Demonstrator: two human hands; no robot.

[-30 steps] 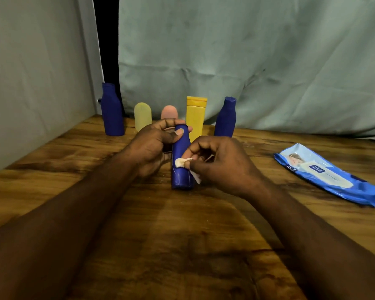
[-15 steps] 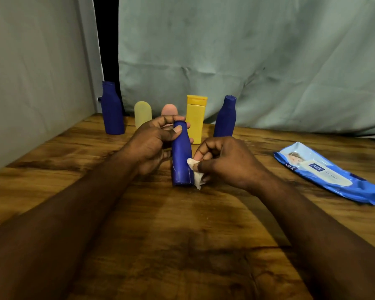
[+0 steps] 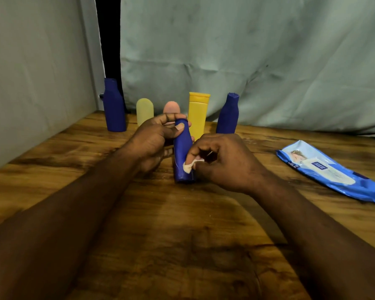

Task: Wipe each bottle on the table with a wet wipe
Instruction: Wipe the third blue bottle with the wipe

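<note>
At mid-table (image 3: pixel 182 245) the left hand (image 3: pixel 154 144) curls its fingers round the top of a blue bottle (image 3: pixel 182 152), which leans slightly. The right hand (image 3: pixel 223 163) pinches a wipe (image 3: pixel 187 167) against its lower side. Behind stand a far-left bottle (image 3: pixel 114 107), pale bottle (image 3: pixel 144 111), pink bottle (image 3: pixel 171 108), yellow bottle (image 3: pixel 198 113) and far-right bottle (image 3: pixel 227 114). A wipe pack (image 3: pixel 333 172) lies to the right.

Plenty of bare wood on the table (image 3: pixel 182 245) at the bottom centre of the frame. Upper centre is crowded though: a row of bottles (image 3: pixel 197 113) stands just before the curtain (image 3: pixel 268 61). The wipes pack (image 3: pixel 331 172) blocks the right edge, a wall (image 3: pixel 30 83) the left.
</note>
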